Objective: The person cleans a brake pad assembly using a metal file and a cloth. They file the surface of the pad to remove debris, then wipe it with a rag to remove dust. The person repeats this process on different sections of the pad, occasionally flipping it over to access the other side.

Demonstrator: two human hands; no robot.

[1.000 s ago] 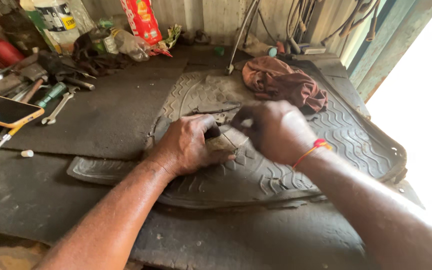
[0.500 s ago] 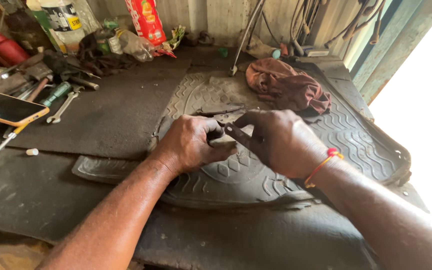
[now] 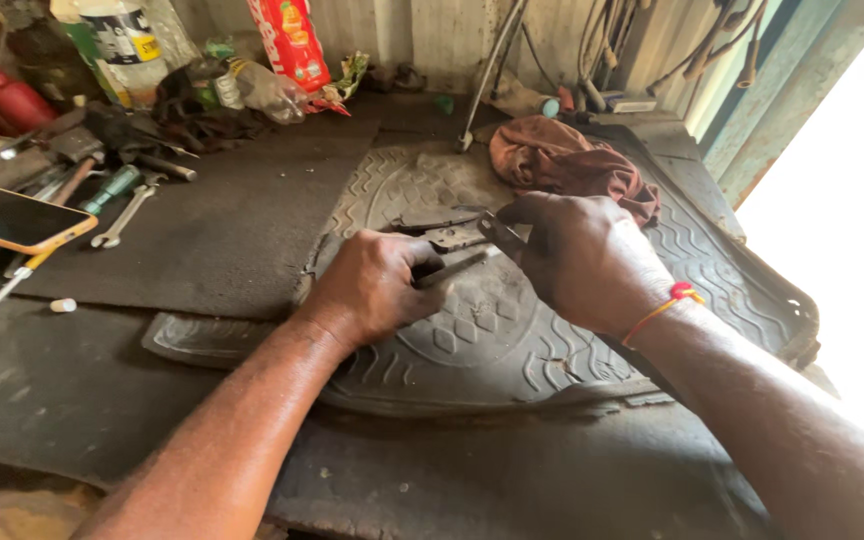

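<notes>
Left hand (image 3: pixel 377 285) curled tight around a thin dark metal rod (image 3: pixel 452 268), right hand (image 3: pixel 577 255) pinching a small metal clamp piece (image 3: pixel 452 236) from above, seemingly to steady both for fitting; parts caught between the hands, just above the ribbed rubber mat (image 3: pixel 712 290) on the desk (image 3: pixel 232 220). Brown rag (image 3: pixel 562 160) behind, spanner (image 3: pixel 124 215) and phone (image 3: pixel 12 218) well left

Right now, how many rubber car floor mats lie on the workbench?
1 that shows: a grey ribbed rubber floor mat lies under the left hand and right hand, with a crumpled brown rag on its far end. Flat dark sheets beside it may hide others.
</notes>
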